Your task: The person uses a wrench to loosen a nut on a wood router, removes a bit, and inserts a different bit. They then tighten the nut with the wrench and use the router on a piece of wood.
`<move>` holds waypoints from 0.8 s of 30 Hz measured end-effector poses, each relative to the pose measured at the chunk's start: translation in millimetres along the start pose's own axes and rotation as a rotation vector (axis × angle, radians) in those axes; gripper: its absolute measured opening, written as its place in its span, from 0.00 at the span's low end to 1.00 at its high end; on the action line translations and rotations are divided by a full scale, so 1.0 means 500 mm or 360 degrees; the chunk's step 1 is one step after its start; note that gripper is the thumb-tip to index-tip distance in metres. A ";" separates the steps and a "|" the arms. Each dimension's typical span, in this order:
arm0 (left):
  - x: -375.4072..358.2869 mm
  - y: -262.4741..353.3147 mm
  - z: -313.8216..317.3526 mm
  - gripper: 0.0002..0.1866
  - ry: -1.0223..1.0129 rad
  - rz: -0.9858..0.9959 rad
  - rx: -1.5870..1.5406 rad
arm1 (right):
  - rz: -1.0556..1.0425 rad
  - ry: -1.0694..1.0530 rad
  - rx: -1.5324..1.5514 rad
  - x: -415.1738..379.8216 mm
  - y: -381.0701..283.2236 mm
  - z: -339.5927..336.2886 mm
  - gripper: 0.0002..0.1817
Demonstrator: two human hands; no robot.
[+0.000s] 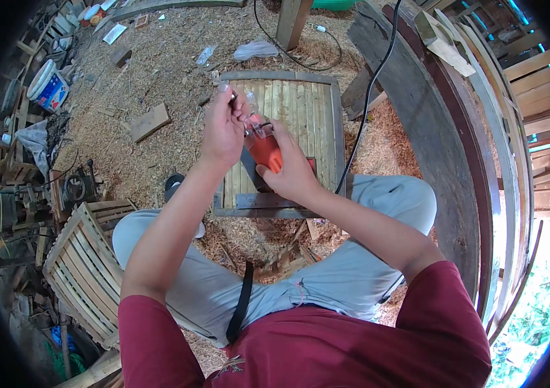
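Note:
My right hand is wrapped round a red-orange object with a clear plastic part at its upper end. My left hand is close beside that clear part, its fingers bent together round something small and dark that I cannot make out. Both hands are above a slatted wooden panel with a grey frame. Under the red-orange object lies a dark flat piece. A metal strip rests along the panel's near edge.
A slatted wooden piece leans at the lower left. A wood block lies on the shavings. Long boards stand at the right, with a black cable hanging before them. A white bucket is at the far left.

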State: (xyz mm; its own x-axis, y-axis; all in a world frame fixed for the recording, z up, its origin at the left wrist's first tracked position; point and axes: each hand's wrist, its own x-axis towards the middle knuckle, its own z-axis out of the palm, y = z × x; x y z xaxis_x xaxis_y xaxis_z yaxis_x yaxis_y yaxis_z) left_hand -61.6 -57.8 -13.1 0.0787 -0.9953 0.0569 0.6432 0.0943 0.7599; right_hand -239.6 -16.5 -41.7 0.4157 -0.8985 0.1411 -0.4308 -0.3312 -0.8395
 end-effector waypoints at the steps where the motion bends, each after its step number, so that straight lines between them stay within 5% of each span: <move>1: -0.006 0.001 0.005 0.20 -0.0036 0.0005 0.0039 | 0.0031 -0.0015 -0.0006 0.000 -0.002 -0.001 0.54; 8: -0.038 0.003 0.028 0.18 -0.0236 0.0058 0.0186 | 0.0134 -0.0059 -0.0029 0.001 -0.010 -0.001 0.55; 17: -0.064 0.002 0.029 0.18 -0.0702 0.0280 0.1037 | -0.0069 -0.0048 0.0142 0.002 0.017 0.004 0.53; 24: -0.068 -0.001 0.014 0.15 -0.0908 0.0161 0.0999 | -0.0214 -0.0022 0.0135 0.009 0.045 0.017 0.54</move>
State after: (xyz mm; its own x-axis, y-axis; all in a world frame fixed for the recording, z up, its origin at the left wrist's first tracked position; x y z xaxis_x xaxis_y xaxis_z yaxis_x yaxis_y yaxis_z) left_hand -69.7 -24.2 -10.8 -0.3911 -0.8580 0.3331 0.0992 0.3205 0.9420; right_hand -240.6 -25.5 -64.4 0.4765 -0.8434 0.2482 -0.3015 -0.4220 -0.8550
